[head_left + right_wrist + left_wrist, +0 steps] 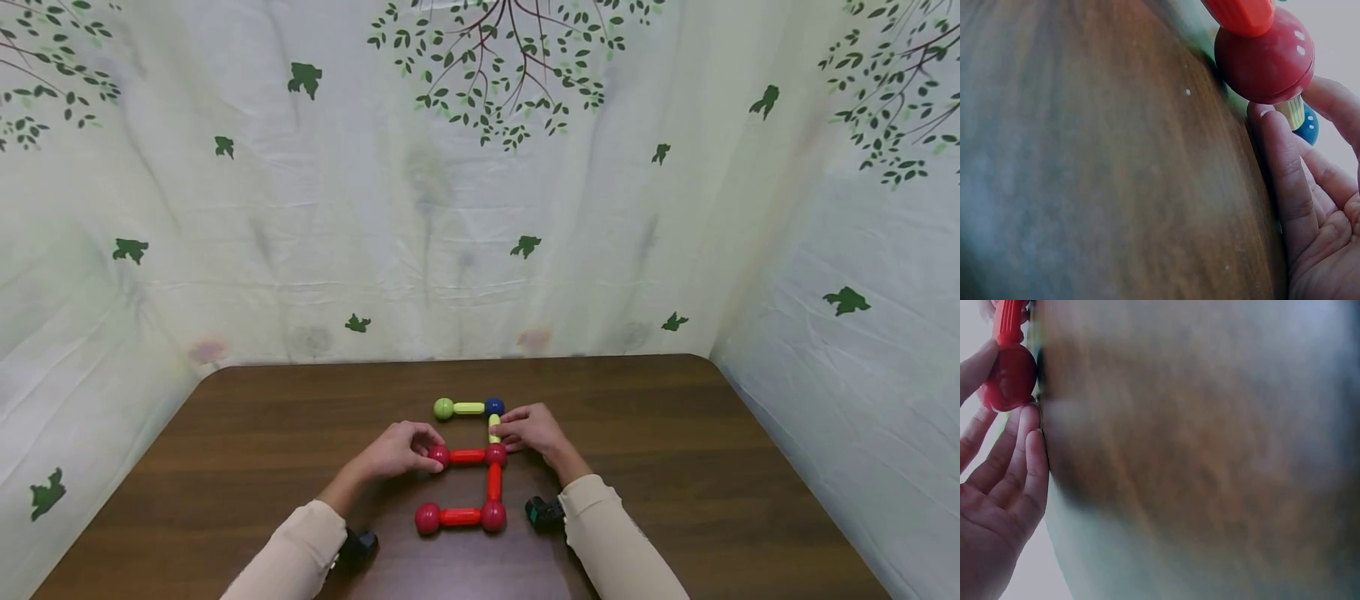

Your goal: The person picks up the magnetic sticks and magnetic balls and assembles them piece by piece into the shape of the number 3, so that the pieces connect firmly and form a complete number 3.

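Note:
A flat figure of building balls and rods lies on the wooden table. My left hand (405,447) holds the red ball (438,456) at the left end of the middle red rod (467,457), thumb and fingers about it in the left wrist view. With the fingertips of my right hand (531,429) I pinch the upright yellow-green rod (494,428), which runs between a blue ball (494,407) and a red ball (1264,56). Left of the blue ball, another yellow-green rod (469,408) reaches a lime-green ball (443,408).
Below, a red rod (494,482) leads down to a bottom red ball (493,516), and a further red rod (460,517) joins it to another red ball (427,518). The brown table (637,408) is enclosed by a pale leaf-patterned curtain (360,208). Dark wrist devices sit under both sleeves.

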`<state>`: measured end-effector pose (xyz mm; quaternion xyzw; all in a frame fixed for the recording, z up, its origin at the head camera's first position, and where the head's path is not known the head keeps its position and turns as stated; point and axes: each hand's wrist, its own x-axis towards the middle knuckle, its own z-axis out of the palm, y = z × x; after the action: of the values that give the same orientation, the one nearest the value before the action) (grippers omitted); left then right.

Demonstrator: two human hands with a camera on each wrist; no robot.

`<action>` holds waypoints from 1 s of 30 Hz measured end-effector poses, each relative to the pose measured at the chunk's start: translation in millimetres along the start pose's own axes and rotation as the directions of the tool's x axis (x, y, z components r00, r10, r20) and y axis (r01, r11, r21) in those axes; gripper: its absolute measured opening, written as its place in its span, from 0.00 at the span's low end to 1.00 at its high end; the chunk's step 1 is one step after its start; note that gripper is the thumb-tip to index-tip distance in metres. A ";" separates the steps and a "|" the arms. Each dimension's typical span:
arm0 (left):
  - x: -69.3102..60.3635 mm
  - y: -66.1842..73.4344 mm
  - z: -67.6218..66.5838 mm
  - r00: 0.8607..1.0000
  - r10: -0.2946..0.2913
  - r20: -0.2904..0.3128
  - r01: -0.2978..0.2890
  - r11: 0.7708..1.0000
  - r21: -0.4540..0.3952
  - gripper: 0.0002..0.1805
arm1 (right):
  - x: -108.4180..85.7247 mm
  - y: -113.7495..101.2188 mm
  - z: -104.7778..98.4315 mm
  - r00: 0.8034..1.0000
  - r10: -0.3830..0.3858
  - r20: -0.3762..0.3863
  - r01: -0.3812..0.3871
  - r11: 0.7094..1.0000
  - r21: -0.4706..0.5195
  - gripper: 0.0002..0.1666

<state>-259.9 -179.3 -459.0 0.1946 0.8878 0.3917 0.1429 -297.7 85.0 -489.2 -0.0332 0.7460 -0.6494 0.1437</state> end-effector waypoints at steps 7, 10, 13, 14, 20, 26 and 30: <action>-1.2 0.2 -1.0 1.000 -0.008 0.007 0.008 1.000 -0.011 0.17 | -3.5 -3.9 0.5 1.000 -0.010 0.008 0.010 1.000 -0.012 0.15; -1.4 -1.6 -1.7 1.000 -0.001 0.017 0.001 0.999 -0.037 0.18 | -3.8 -4.7 0.1 1.000 -0.016 0.008 0.016 1.000 -0.019 0.15; -1.1 -4.4 -2.6 1.000 0.001 0.030 0.002 0.997 -0.072 0.18 | 0.1 -1.0 -0.6 1.000 -0.012 0.013 0.012 1.000 -0.021 0.16; -1.2 -5.2 -3.0 0.999 -0.002 0.037 0.006 0.996 -0.087 0.18 | -0.4 -1.3 -0.5 1.000 -0.015 0.013 0.015 1.000 -0.024 0.16; 1.5 -9.1 -5.2 0.997 -0.024 0.076 0.036 0.987 -0.157 0.18 | 1.1 -3.6 -2.2 1.000 -0.014 0.014 0.014 0.999 -0.042 0.18; 4.3 -11.5 -5.6 0.995 -0.036 0.092 0.054 0.977 -0.207 0.17 | 2.5 -2.9 -1.7 1.000 0.009 -0.001 -0.009 0.998 -0.069 0.19; 2.6 -11.4 -6.7 0.995 -0.037 0.093 0.056 0.974 -0.220 0.16 | 2.6 -1.3 0.3 1.000 0.018 0.002 -0.018 0.998 -0.061 0.19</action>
<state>-267.6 -189.4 -463.5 0.1737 0.8356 0.4762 0.2119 -300.2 83.9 -488.4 -0.0316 0.7657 -0.6249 0.1492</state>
